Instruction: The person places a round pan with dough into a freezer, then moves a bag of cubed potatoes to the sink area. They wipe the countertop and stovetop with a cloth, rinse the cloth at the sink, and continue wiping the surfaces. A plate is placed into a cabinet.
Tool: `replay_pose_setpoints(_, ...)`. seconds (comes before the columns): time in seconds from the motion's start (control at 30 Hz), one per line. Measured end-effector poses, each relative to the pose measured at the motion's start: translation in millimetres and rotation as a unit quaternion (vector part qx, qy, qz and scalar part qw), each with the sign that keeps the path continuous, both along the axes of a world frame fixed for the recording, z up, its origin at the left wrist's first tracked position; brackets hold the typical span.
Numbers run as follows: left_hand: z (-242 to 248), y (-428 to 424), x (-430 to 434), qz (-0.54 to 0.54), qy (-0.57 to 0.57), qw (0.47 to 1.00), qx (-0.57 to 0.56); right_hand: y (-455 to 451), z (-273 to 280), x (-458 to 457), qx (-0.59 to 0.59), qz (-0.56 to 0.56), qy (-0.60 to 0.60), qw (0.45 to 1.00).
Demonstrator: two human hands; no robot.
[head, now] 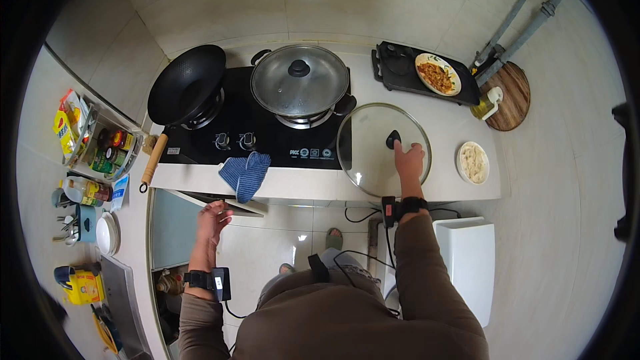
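Note:
My right hand (pixel 410 162) is over a large glass lid (pixel 372 175), its thumb or a finger at the black knob (pixel 393 139); whether it grips the knob I cannot tell. The lid overlaps the right edge of the cooktop and the counter. My left hand (pixel 214 220) is in the air before the counter's front edge, fingers curled apart, holding nothing visible. Just above it a blue striped cloth (pixel 246 174) hangs over that edge. On the gas cooktop (pixel 235 110) stand a lidded pan (pixel 299 82) at the back and a tilted black wok (pixel 187 85) at the left.
A black griddle (pixel 400 67) at the back right bears a plate of food (pixel 437 75). Beside it are an oil bottle (pixel 486 105) and a round wooden board (pixel 512 95). A bowl of pale food (pixel 472 162) stands at right. The wok's wooden handle (pixel 155 159) projects forward. A cabinet door (pixel 175 230) is ajar.

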State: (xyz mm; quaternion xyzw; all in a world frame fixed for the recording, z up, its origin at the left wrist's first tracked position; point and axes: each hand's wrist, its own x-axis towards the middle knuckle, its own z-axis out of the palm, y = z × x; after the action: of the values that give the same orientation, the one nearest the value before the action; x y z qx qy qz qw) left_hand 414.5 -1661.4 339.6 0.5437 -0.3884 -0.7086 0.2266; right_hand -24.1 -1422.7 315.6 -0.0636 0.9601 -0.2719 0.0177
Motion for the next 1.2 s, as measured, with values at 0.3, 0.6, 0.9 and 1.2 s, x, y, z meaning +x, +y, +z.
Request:
replay_pose_setpoints(0.3,41.8,-12.6,-17.2,0.024,0.025,0.997,-0.063,-25.8,-19.5,-30.7,0.089,0.107,-0.015,0.990)
replay_pose_setpoints(0.6,14.2,-79.4,71.7,0.018,0.051,0.998,-0.046,47.0,48.4,25.1,-0.009,-0.014,0.134,0.991)
replay_pose_setpoints(0.9,12.1,-171.5,157.5,0.000,0.096,0.994,-0.049,49.9,206.1,76.1,-0.357,-0.057,0.163,0.918)
replay_pose_setpoints(1.2,45.6,-157.2,138.9,-0.043,0.149,0.987,-0.045,-165.1,270.5,111.3,-0.322,0.169,0.095,0.927)
